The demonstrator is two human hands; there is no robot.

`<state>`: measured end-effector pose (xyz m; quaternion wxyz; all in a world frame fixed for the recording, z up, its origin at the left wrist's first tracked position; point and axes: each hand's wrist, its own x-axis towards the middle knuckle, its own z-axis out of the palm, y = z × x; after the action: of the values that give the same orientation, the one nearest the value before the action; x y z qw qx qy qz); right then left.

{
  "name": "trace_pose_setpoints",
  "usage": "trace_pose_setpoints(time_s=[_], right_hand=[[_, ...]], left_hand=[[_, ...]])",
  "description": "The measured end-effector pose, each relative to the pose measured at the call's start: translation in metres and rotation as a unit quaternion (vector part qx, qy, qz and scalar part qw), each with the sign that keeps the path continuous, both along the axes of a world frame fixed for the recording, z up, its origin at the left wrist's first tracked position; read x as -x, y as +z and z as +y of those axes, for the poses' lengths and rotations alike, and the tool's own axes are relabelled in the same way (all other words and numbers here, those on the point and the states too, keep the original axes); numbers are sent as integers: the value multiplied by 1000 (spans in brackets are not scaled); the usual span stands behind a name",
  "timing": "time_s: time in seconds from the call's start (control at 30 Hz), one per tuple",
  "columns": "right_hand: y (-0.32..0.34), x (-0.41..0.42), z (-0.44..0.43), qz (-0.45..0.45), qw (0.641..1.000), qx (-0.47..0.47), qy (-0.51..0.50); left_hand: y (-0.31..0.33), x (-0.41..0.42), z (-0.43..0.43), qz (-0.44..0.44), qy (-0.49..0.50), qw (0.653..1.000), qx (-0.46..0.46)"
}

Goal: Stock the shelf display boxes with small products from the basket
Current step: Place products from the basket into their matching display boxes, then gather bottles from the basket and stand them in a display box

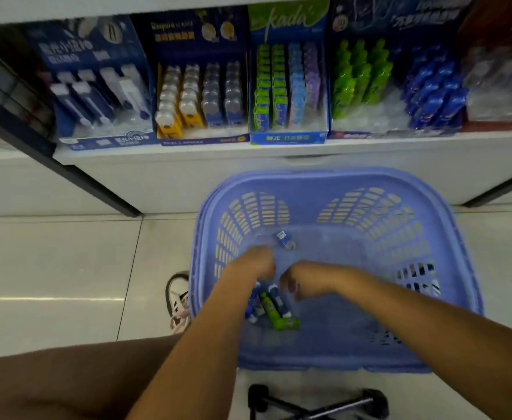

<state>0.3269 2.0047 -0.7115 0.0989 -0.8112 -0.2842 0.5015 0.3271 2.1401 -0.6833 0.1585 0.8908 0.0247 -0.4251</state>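
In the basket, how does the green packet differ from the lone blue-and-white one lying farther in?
The green tube-shaped packet is bright green; the lone blue-and-white packet is blue with a white label. The green packet lies in a cluster of blue packets; the lone one lies apart, nearer the far wall. The green one looks longer. Both lie in the lilac plastic basket.

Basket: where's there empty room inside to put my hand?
Bare floor lies in the right half of the basket, between the right hand and the right wall, and along the near wall. It's crowded at the left, where the left hand, a green product and blue products bunch.
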Motion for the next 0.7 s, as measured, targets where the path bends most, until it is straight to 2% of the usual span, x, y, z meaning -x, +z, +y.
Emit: trace_pose_setpoints(time_s=[0.1, 0.17, 0.3, 0.43, 0.63, 0.7], right_hand=[[-34, 21, 6, 36, 991, 33, 124], [-48, 29, 10, 33, 986, 38, 159], [-63, 35, 9, 46, 995, 38, 81], [-70, 36, 5, 66, 998, -8, -19], [-71, 26, -8, 68, 997, 37, 10], [-68, 15, -21, 86, 995, 46, -28]], left_hand=[[-34, 22, -5, 68, -61, 996, -18], [-46, 29, -7, 64, -106, 992, -22], [-59, 32, -10, 27, -183, 982, -44], [-70, 31, -8, -9, -247, 966, -72], [-87, 29, -12, -4, -323, 940, -112], [-88, 28, -12, -2, -343, 932, -115]])
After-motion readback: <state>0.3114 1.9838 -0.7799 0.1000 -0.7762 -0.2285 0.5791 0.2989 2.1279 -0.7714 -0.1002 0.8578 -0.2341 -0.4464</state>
